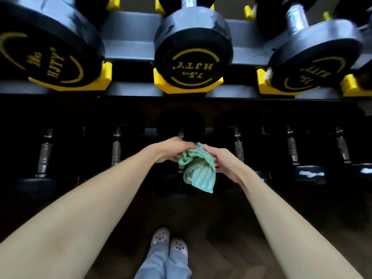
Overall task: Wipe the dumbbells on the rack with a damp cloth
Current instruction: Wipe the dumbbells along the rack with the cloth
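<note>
Both my hands are out in front of me at the middle of the frame, and both are grasping the cloth (198, 171): my left hand (173, 150) has its fingers curled round the bunched upper end, and my right hand (226, 163) pinches the other side, with the loose end hanging down between them. The cloth is green with pale wavy stripes, and it is held just in front of the handle of a dumbbell on the lower shelf (180, 122), whose far head shows dark above my knuckles; I cannot tell whether the cloth touches the handle. More lower-shelf dumbbells lie in a row to either side, their metal handles (116, 148) pointing toward me. One head at the right edge carries a pale patch (311, 174). Across the top of the frame the upper rail of the rack (132, 23) holds three black dumbbells in yellow cradles (161, 82): a large one at upper left (50, 47), the one marked 7.5 kg at top centre (193, 63), and a blurred one at upper right (312, 63). At the bottom are my pale shoes (161, 236) and light blue trouser legs (159, 262) on the dark wooden floor (221, 228).
</note>
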The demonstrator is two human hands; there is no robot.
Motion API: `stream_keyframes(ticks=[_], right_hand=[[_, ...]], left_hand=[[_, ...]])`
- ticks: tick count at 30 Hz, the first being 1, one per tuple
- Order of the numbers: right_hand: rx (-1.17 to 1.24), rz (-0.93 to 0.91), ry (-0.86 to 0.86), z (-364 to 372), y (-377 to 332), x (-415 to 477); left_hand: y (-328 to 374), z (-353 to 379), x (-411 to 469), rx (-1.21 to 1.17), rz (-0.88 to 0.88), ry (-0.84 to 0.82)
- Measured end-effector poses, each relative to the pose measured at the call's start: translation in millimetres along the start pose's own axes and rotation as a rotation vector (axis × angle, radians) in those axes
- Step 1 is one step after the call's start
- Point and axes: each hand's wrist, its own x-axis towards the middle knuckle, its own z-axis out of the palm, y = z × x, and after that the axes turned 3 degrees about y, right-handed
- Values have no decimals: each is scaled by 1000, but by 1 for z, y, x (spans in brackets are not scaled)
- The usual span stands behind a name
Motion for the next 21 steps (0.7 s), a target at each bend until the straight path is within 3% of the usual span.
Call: stream_keyframes(ticks=[5,10,15,18,21], right_hand=[[119,-80,-42,-39,20,-56],[70,-18,49,-94,50,-97],[-149,-124,402,-136,74,-114],[-242,-190,631,-157,87,-117],[-334,-150,701,-169,98,-107]], left_hand=[[29,46,-20,-32,104,-48],[44,91,-25,103,224,10],[59,141,-23,-16,282,12],[72,173,-13,136,337,161],[84,194,-2,320,388,246]])
